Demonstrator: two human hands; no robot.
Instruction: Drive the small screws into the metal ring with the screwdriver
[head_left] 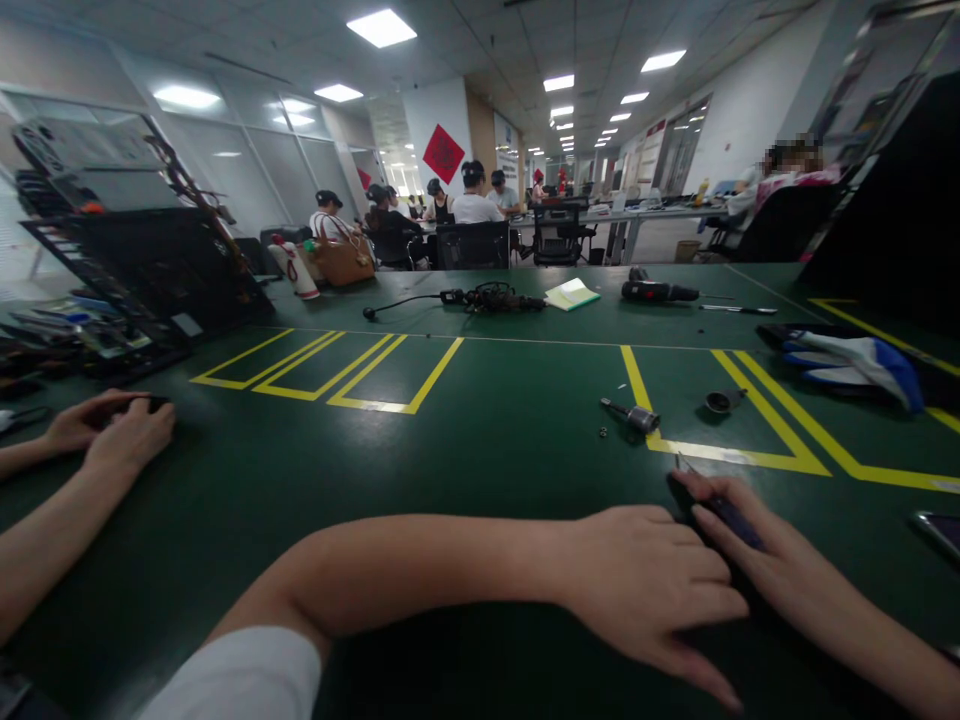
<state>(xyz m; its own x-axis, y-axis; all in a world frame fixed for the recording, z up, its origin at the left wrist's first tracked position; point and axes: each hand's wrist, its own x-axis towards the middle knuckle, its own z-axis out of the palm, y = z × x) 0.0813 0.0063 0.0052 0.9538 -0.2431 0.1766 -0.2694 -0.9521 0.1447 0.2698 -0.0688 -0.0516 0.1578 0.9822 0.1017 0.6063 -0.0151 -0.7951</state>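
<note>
My left hand reaches across to the right over the dark green table, palm down, thumb apart, its fingertips by the dark tool. My right hand is wrapped round that tool, whose thin metal tip points up and away. Whether my left fingers touch the tool cannot be told. Just beyond lie a metal cylindrical part with a shaft, a small ring and a cup-shaped metal part, near yellow tape lines.
Another person's hands hold a dark object at the left. Toward the back lie a cabled device, a notepad, a power tool and blue-white gloves. A phone rests at the right edge.
</note>
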